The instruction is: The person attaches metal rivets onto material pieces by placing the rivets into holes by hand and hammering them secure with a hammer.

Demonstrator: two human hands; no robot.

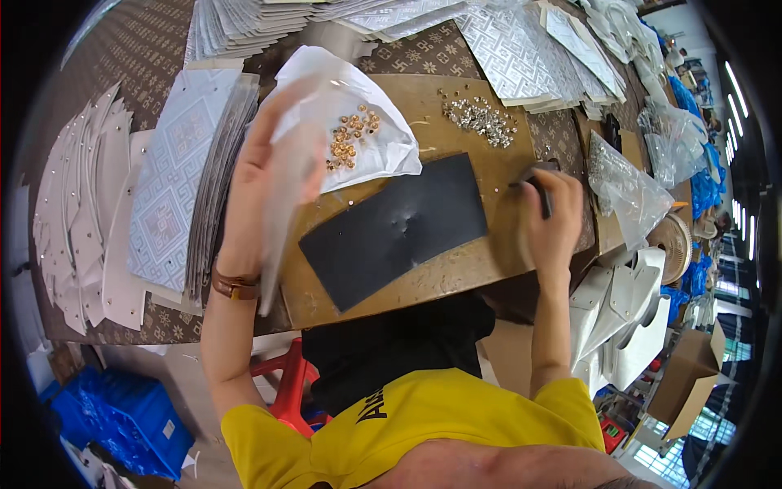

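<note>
My left hand (259, 175) is raised at the left of the brown work board. It grips a thin, pale flat panel (287, 187), seen nearly edge-on and smeared by motion. Over the board's right end, my right hand (557, 216) is closed around a dark tool (535, 182); its kind is blurred. Between the hands lies a black rectangular mat (399, 228) with dents near its middle. Gold-coloured rivet-like pieces (346, 143) rest on a white plastic bag (383, 151) beyond the mat. A heap of small silver studs (481, 121) sits at the far right of the board.
A stack of patterned silvery-blue panels (175, 179) stands left, beside white studded pieces (77, 220). More patterned sheets (521, 57) cover the far side. Clear bags (627, 187) and white moulded-looking pieces (619, 314) are at right. A blue crate (130, 416) is lower left, near a red stool (289, 391).
</note>
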